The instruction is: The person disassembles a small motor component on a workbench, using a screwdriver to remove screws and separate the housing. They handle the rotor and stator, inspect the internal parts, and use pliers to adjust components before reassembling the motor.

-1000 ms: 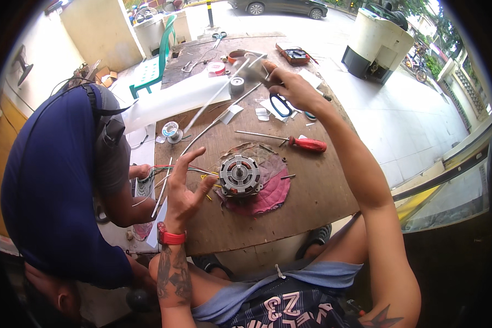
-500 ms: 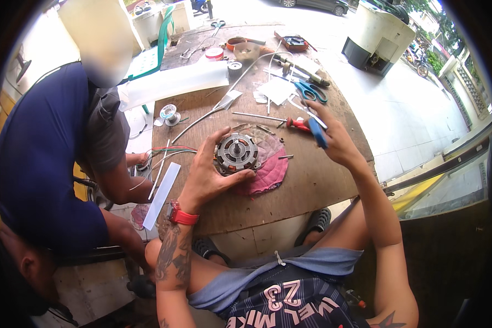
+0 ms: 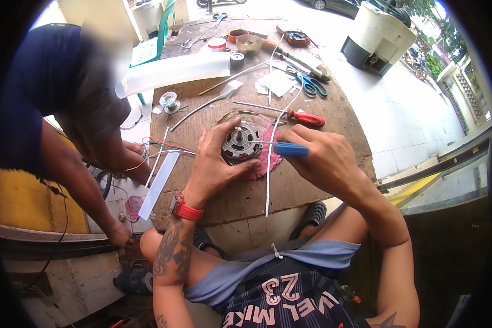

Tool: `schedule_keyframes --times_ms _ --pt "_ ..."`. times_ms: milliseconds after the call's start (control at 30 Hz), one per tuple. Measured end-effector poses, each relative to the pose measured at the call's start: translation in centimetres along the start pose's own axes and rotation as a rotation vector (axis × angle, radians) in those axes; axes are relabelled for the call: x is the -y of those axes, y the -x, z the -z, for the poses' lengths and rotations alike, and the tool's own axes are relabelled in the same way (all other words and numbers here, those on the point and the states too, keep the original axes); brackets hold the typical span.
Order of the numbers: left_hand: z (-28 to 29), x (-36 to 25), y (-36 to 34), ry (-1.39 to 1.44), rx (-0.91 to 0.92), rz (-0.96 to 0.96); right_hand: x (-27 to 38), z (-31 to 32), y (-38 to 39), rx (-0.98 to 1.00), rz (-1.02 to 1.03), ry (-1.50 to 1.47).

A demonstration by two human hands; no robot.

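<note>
My left hand [image 3: 210, 164] grips the side of a round metal motor [image 3: 239, 140], which sits on a pink and beige cloth pad [image 3: 270, 167]. Red, green and white wires [image 3: 172, 147] trail left from it. In my right hand [image 3: 325, 164] is a blue-handled tool [image 3: 290, 149], its thin metal end reaching onto the motor's top; its exact kind is unclear. A long white sleeve strand [image 3: 268, 191] runs between my right hand and the motor. Above them lie a red-handled screwdriver [image 3: 306, 119] and blue scissors [image 3: 311, 85].
The wooden table [image 3: 229, 202] also bears a solder spool [image 3: 169, 101], a translucent sheet [image 3: 172, 74], tape rolls [image 3: 217, 45], white scraps [image 3: 273, 82] and several tools. A co-worker [image 3: 49, 98] bends at the left. A white appliance tub [image 3: 377, 38] stands beyond, right.
My right hand came down from the table's back to the motor with a blue-handled tool. My left hand closed around the motor. The co-worker's arm moved lower; a white strand now crosses the table.
</note>
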State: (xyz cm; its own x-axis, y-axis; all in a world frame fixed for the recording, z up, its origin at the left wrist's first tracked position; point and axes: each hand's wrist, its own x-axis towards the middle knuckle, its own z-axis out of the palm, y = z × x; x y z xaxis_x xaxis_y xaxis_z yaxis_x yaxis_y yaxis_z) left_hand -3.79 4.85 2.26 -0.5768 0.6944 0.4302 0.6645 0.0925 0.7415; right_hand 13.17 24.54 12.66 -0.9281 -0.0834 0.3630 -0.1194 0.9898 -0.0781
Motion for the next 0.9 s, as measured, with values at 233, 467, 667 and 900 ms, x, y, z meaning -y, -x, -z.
schedule_keyframes --times_ms 233,467,667,900 --pt "-1.7 -1.0 0.3 -0.203 -0.199 0.044 1.0 -0.5 -1.2 -0.022 0.033 0.1" --pt "-2.1 -1.7 0.5 -0.286 -0.227 0.074 1.8 -0.8 -2.3 -0.047 0.116 0.258" --pt "-2.3 -1.7 0.7 -0.29 -0.231 0.089 3.2 -0.7 -2.5 0.021 0.161 0.417" --pt "-3.1 -0.6 0.6 -0.366 -0.316 -0.069 4.4 0.6 -5.1 0.155 0.166 0.41"
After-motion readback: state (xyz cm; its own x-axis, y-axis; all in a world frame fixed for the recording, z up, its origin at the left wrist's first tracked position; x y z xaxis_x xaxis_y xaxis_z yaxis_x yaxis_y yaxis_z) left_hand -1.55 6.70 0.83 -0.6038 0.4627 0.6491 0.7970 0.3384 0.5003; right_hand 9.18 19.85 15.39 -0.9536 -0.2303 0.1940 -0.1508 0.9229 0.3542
